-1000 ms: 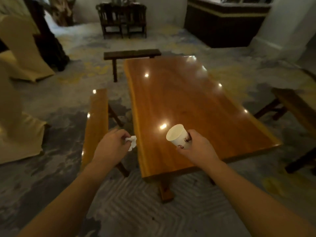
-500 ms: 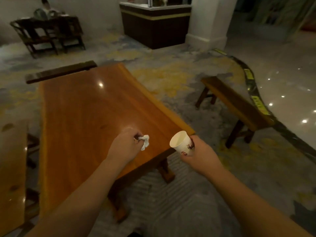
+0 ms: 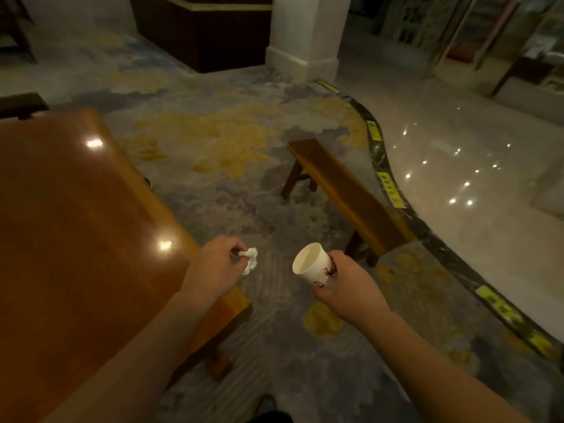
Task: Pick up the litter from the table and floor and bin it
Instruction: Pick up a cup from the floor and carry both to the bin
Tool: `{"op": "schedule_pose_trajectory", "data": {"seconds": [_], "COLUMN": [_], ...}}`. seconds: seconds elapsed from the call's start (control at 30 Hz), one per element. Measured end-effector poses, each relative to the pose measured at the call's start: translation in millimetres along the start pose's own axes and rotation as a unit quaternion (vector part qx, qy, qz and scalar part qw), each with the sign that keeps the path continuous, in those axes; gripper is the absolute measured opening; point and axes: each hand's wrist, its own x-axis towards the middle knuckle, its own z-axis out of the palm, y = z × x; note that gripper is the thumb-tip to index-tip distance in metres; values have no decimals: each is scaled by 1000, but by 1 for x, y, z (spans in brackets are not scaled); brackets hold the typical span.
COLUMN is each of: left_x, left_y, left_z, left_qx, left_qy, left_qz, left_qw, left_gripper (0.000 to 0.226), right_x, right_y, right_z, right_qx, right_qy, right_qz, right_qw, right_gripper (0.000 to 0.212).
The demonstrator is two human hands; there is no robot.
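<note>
My left hand (image 3: pixel 213 270) pinches a small crumpled white tissue (image 3: pixel 249 260) between thumb and fingers, just past the near right corner of the glossy wooden table (image 3: pixel 76 227). My right hand (image 3: pixel 348 285) grips a white paper cup (image 3: pixel 312 265) with red print, tilted so its open mouth faces up and left. Both hands hover over the patterned carpet, a short gap apart. No bin is in view.
A wooden bench (image 3: pixel 348 193) stands on the carpet ahead and right of the cup. Beyond it a dark curved border strip (image 3: pixel 427 227) with yellow labels meets shiny tile floor. A white pillar (image 3: pixel 305 35) and a dark counter (image 3: pixel 201 29) stand at the back.
The view has swung to the right: the table has slid to the left and the bench and tile floor have come into view. Both hands keep holding the tissue and the cup.
</note>
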Motion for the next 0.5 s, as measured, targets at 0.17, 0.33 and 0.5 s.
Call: {"op": "schedule_pose_trajectory", "data": {"seconds": [0.17,0.33,0.5], "left_x": [98,183,260], "left_y": [31,47,53], "left_z": [33,63,97], "left_qx": [-1,25,55], "left_qy": [-11,4,30], "left_qz": [3,-26,-90], "left_qw": [1000,999,994], "left_gripper": [6,4,4], "right_x": [94,197,315], "right_y": [28,57,89], "right_z": [-32,-53,-65], "right_qx": [0,12,15], "right_qy": [-14,-32,-64], "right_qz": [-5,-27,-75], "right_qw": [1000,999,995], "right_gripper": [53,53,58]}}
